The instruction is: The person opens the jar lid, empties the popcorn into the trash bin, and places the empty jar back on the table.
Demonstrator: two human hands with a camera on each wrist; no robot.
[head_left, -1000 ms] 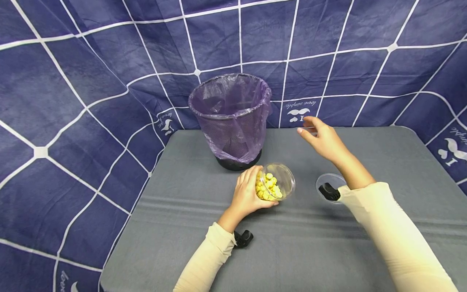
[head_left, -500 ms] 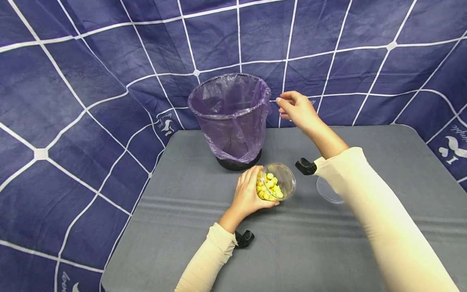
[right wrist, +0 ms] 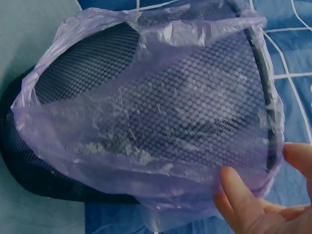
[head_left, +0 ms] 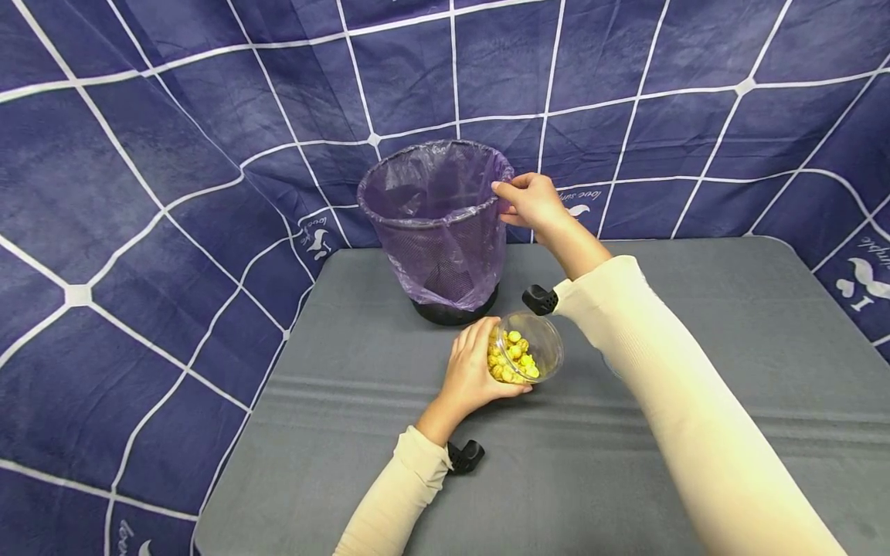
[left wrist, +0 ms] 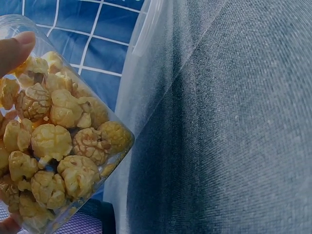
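A clear plastic jar (head_left: 545, 340) of popcorn (head_left: 513, 359) is tilted toward the right in the middle of the table. My left hand (head_left: 473, 367) grips it around its side; in the left wrist view the popcorn (left wrist: 51, 141) shows through the wall. Behind it stands a mesh trash bin (head_left: 445, 270) lined with a purple trash bag (head_left: 480, 251). At the bin's right rim is my right hand (head_left: 535, 202). Its fingers (right wrist: 239, 195) are spread loosely by the bag-covered rim, some of them at the outer side of the bag (right wrist: 195, 175).
The grey table (head_left: 348, 463) lies under everything. Blue cloth (head_left: 626, 62) with white lines hangs behind and at the sides. My right sleeve (head_left: 653, 347) covers most of a clear round lid. A black wrist camera (head_left: 540, 300) sits close above the jar.
My right hand has moved left across the table to the rim of the trash bin. The left hand and the jar have stayed in place. The right sleeve now covers the lid.
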